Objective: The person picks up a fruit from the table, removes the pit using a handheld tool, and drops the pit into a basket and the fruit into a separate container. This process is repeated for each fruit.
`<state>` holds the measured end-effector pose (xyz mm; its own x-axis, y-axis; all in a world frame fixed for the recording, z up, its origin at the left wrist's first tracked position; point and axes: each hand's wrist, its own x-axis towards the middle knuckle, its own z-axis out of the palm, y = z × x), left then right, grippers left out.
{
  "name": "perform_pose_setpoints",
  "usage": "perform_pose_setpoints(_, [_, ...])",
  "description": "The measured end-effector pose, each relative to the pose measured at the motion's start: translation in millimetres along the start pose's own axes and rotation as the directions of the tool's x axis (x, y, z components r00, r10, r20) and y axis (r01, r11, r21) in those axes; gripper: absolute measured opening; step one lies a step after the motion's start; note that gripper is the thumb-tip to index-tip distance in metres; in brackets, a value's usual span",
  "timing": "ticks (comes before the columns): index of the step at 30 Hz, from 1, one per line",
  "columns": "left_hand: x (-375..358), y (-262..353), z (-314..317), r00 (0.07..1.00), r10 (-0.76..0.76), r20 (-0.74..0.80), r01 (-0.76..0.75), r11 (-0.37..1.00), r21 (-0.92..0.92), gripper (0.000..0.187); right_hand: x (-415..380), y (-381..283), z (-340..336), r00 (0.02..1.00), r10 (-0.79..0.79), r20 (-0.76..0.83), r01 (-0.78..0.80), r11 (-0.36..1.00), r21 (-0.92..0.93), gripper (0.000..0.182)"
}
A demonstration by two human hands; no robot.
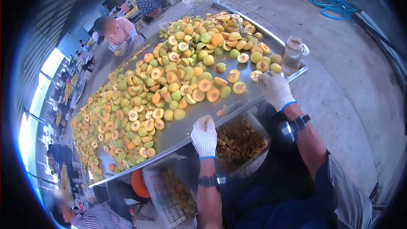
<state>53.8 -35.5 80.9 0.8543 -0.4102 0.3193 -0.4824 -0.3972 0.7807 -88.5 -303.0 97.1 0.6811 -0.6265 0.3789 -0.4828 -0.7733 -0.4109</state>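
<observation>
My left hand, in a white knit glove, is curled closed at the near edge of the metal table. Whatever its fingers may hold is hidden. Farther right, my gloved right hand reaches over the tabletop with its fingers stretched toward the fruit. Its fingertips are beside a cut peach half and close to a whole-looking peach. A large heap of yellow-green peaches, many halved with brown centres showing, spreads across the table.
A clear jar stands at the table's right corner. Below the near edge are a bin of brown scraps and a white crate holding fruit. A co-worker sits opposite, another person lower left. A blue hose lies on the floor.
</observation>
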Motion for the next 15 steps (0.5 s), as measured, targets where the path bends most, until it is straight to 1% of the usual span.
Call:
perform_pose_setpoints(1, [9.5, -5.5, 11.2, 1.000, -0.017, 0.021, 0.016, 0.999, 0.034, 0.023, 11.9, 20.8, 2.9, 0.999, -0.040, -0.028, 0.039, 0.999, -0.036, 0.014])
perform_pose_setpoints(2, [18.1, -8.2, 20.4, 1.000, -0.012, 0.021, 0.012, 0.999, 0.030, 0.023, 21.0, 40.7, 7.0, 0.995, -0.083, -0.052, 0.079, 0.994, -0.072, 0.013])
perform_pose_setpoints(3, [25.4, -11.4, 28.8, 0.997, -0.057, 0.061, 0.054, 0.997, 0.046, 0.025, 27.7, 52.4, 7.9, 0.995, -0.082, -0.054, 0.077, 0.994, -0.075, 0.013])
perform_pose_setpoints(4, [32.2, -14.9, 37.4, 0.990, -0.102, 0.101, 0.096, 0.993, 0.064, 0.028, 33.0, 64.1, 9.5, 0.998, -0.040, 0.043, 0.044, 0.994, -0.102, 0.014])
perform_pose_setpoints(5, [39.6, -19.9, 46.6, 0.989, -0.059, 0.136, 0.043, 0.992, 0.120, 0.029, 37.0, 76.5, 12.2, 0.990, 0.006, 0.139, 0.013, 0.991, -0.134, 0.015])
perform_pose_setpoints(6, [44.8, -23.8, 57.5, 0.989, -0.057, 0.140, 0.041, 0.992, 0.116, 0.029, 40.4, 87.2, 16.7, 0.990, 0.009, 0.138, 0.010, 0.990, -0.139, 0.015])
perform_pose_setpoints(8, [55.3, -27.4, 74.4, 0.999, -0.007, 0.046, -0.006, 0.959, 0.284, 0.029, 45.0, 98.2, 26.0, 0.938, 0.105, 0.332, -0.039, 0.979, -0.201, 0.019])
perform_pose_setpoints(9, [61.3, -29.4, 81.9, 0.999, -0.015, -0.042, 0.029, 0.931, 0.364, 0.035, 44.2, 103.2, 30.5, 0.938, 0.107, 0.330, -0.042, 0.979, -0.199, 0.019])
perform_pose_setpoints(10, [68.3, -26.2, 85.8, 0.999, -0.012, -0.043, 0.027, 0.930, 0.366, 0.035, 41.8, 100.3, 29.2, 0.944, 0.116, 0.310, -0.054, 0.978, -0.203, 0.019])
perform_pose_setpoints(12, [81.5, -21.1, 92.0, 0.986, -0.022, -0.164, 0.090, 0.906, 0.415, 0.047, 37.4, 88.9, 25.6, 0.948, 0.126, 0.293, -0.067, 0.977, -0.202, 0.020])
perform_pose_setpoints(13, [91.5, -30.2, 96.3, 0.994, -0.031, -0.107, 0.072, 0.912, 0.404, 0.060, 36.6, 81.3, 25.0, 0.965, 0.096, 0.245, -0.056, 0.985, -0.165, 0.020])
perform_pose_setpoints(14, [97.3, -40.3, 104.0, 0.994, -0.030, -0.108, 0.072, 0.909, 0.410, 0.060, 35.3, 71.1, 23.0, 0.978, 0.068, 0.195, -0.044, 0.991, -0.127, 0.020])
perform_pose_setpoints(15, [102.6, -48.5, 111.1, 0.998, -0.024, -0.057, 0.044, 0.925, 0.377, 0.063, 35.0, 55.2, 16.3, 0.979, 0.070, 0.194, -0.047, 0.992, -0.121, 0.020])
